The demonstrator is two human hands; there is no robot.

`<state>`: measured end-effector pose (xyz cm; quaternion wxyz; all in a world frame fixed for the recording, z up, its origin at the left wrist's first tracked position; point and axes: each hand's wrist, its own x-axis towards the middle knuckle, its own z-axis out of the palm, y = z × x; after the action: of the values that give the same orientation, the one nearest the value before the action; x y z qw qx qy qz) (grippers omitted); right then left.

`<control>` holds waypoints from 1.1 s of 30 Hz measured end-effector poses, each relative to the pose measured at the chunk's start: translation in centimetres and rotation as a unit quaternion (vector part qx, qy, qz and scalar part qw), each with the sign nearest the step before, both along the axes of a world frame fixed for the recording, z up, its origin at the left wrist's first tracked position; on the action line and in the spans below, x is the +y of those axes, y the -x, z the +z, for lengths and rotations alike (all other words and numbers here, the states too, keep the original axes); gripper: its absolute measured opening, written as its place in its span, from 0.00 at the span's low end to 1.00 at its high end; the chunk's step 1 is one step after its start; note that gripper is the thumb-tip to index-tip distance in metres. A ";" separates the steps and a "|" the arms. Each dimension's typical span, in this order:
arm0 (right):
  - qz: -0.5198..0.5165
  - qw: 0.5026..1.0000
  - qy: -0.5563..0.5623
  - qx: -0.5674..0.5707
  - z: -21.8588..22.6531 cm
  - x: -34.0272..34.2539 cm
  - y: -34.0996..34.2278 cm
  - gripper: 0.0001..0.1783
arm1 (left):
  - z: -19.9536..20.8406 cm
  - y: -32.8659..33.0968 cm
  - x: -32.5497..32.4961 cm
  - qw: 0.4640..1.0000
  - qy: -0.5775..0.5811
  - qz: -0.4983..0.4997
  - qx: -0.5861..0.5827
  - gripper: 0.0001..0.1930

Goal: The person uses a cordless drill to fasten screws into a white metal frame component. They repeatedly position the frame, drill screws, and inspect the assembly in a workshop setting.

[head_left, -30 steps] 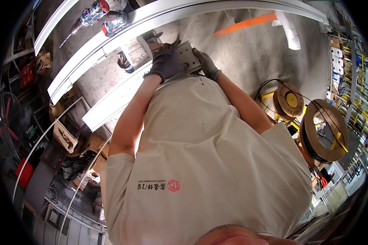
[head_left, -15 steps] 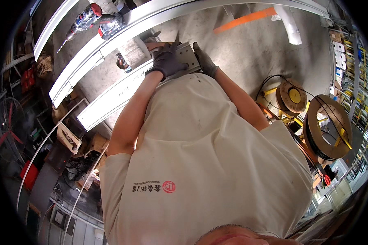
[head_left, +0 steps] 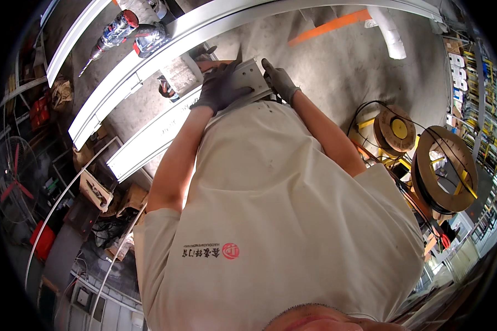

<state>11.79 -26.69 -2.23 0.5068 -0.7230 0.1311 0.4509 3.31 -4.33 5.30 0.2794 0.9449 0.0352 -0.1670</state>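
Observation:
A long white metal profile (head_left: 149, 137) runs from the lower left up to my waist, its near-hand end showing a plate with several round holes (head_left: 252, 76). My left hand (head_left: 218, 88), in a dark grey glove, is closed over the profile close to that end, its thumb lying across the face. At the very end of the profile is my right hand (head_left: 282, 84), gloved too. It grips around the end edge with one digit pointing up along it, while its other fingers are partly hidden.
Another long white profile (head_left: 199, 34) arches across beyond my hands. A cordless drill (head_left: 115, 34) rests at the upper left. Cable reels (head_left: 446, 168) stand at the right, an orange bar (head_left: 330, 28) lies ahead, and a fan (head_left: 15, 174) stands far left.
My left hand has slid slightly left along the profile. My right hand has turned a little, its fingers more bent at the profile's end.

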 end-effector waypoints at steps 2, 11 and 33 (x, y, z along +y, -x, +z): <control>-0.011 1.000 0.006 -0.002 0.4 0.3 -0.2 0.41 | -0.4 1.7 1.5 0.999 -0.010 0.020 -0.049 0.38; 0.024 0.998 0.026 -0.042 1.5 0.9 -0.8 0.35 | -3.7 3.7 3.0 0.973 0.027 0.112 -0.197 0.18; 0.216 0.882 -0.290 -0.302 9.3 37.1 -10.1 0.17 | -5.7 3.6 4.1 0.955 0.092 0.155 -0.235 0.19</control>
<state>21.85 10.43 7.03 0.5989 -0.6553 -0.3244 0.3267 -0.30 -0.21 -0.42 0.3878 0.9106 0.0991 0.1028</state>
